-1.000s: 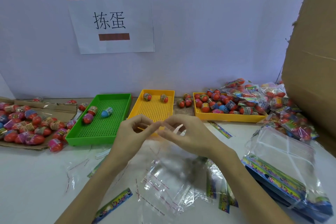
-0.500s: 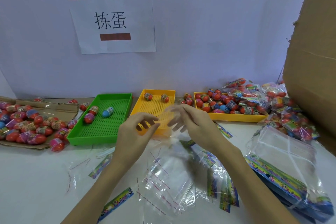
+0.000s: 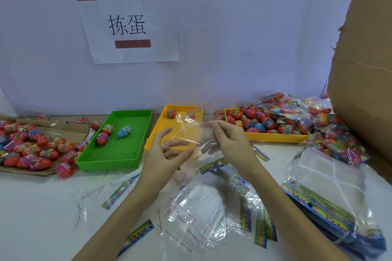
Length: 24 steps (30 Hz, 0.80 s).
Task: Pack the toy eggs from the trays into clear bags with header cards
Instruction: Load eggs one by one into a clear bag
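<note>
Clear bag [image 3: 191, 133] held up between both hands over the yellow tray [image 3: 169, 131], pinched by right hand [image 3: 231, 142], left hand [image 3: 167, 154] fingers loosely spread beneath, toy eggs [image 3: 114, 131] left in green tray [image 3: 118, 150] on white worktop [image 3: 42, 207]

White table [image 3: 38, 214]: green tray [image 3: 118, 146] with three toy eggs; two yellow trays [image 3: 275, 137], the right one heaped. Both hands, left hand [image 3: 167, 154] and right hand [image 3: 231, 140], raised at a clear bag [image 3: 191, 131]. Loose bags [image 3: 197, 214], header cards [image 3: 137, 235], cardboard box [image 3: 364, 70] at right.
</note>
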Available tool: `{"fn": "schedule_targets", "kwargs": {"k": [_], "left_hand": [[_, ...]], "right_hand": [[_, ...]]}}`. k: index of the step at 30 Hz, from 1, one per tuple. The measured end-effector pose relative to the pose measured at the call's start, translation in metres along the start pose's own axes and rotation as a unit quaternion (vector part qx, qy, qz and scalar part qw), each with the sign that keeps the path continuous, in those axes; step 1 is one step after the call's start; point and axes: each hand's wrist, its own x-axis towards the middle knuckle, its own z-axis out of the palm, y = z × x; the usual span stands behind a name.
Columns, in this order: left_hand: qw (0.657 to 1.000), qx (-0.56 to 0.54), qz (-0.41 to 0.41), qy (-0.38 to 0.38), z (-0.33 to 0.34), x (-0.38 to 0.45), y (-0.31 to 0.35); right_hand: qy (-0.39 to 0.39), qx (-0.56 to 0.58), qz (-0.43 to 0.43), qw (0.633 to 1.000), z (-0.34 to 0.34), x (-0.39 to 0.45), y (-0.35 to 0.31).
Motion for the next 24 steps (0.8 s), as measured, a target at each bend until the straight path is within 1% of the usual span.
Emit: {"fn": "schedule_targets", "kwargs": {"k": [1,2,3,5,7,10,11,12,13,14,15,16,17,19,20,21,22,23,24], "left_hand": [[1.000,-0.011,-0.005,-0.005,-0.002,0.000,0.001],[1.000,-0.021,-0.009,-0.011,-0.004,0.001,0.002],[0.999,-0.044,-0.019,-0.015,-0.006,0.001,0.003],[0.989,-0.128,-0.065,-0.022,-0.010,0.003,0.007],[0.971,-0.195,-0.126,-0.051,-0.015,0.004,0.015],[0.922,-0.289,-0.233,-0.109,-0.024,0.002,0.023],[0.913,-0.294,-0.252,-0.126,-0.025,0.001,0.024],[0.922,-0.259,-0.254,-0.138,-0.025,0.000,0.025],[0.948,-0.168,-0.230,-0.144,-0.023,-0.001,0.022],[0.971,-0.054,-0.190,-0.137,-0.020,-0.002,0.018],[0.982,0.055,-0.140,-0.116,-0.016,-0.003,0.012],[0.981,0.146,-0.086,-0.089,-0.012,-0.004,0.006],[0.973,0.218,-0.030,-0.072,-0.009,-0.004,0.001],[0.937,0.333,0.077,-0.071,-0.006,-0.005,-0.004],[0.911,0.387,0.122,-0.077,-0.006,-0.005,-0.006],[0.875,0.448,0.166,-0.077,-0.006,-0.005,-0.007],[0.835,0.508,0.198,-0.072,-0.006,-0.006,-0.008],[0.804,0.552,0.214,-0.063,-0.006,-0.006,-0.007],[0.784,0.577,0.222,-0.056,-0.006,-0.007,-0.006]], "right_hand": [[0.003,0.000,-0.001,1.000,0.001,0.001,0.000],[0.022,-0.009,-0.006,1.000,0.002,0.002,0.002],[0.057,-0.029,-0.015,0.998,0.001,0.003,0.003],[0.136,-0.066,-0.026,0.988,-0.004,0.005,0.005],[0.184,-0.056,-0.011,0.981,-0.010,0.005,0.005],[0.208,-0.040,0.021,0.977,-0.014,0.004,0.005],[0.212,-0.039,0.023,0.976,-0.014,0.004,0.005],[0.216,-0.038,0.022,0.975,-0.014,0.004,0.005],[0.221,-0.037,0.019,0.974,-0.014,0.004,0.005],[0.225,-0.033,0.017,0.974,-0.014,0.004,0.004],[0.228,-0.029,0.015,0.973,-0.015,0.004,0.004],[0.229,-0.026,0.014,0.973,-0.015,0.004,0.004],[0.229,-0.026,0.014,0.973,-0.014,0.004,0.004],[0.226,-0.022,0.016,0.974,-0.013,0.004,0.004],[0.220,-0.013,0.021,0.975,-0.012,0.004,0.004],[0.212,0.005,0.028,0.977,-0.011,0.004,0.003],[0.202,0.028,0.037,0.978,-0.010,0.004,0.003],[0.193,0.055,0.050,0.978,-0.009,0.003,0.002],[0.183,0.082,0.064,0.978,-0.008,0.002,0.001]]}}
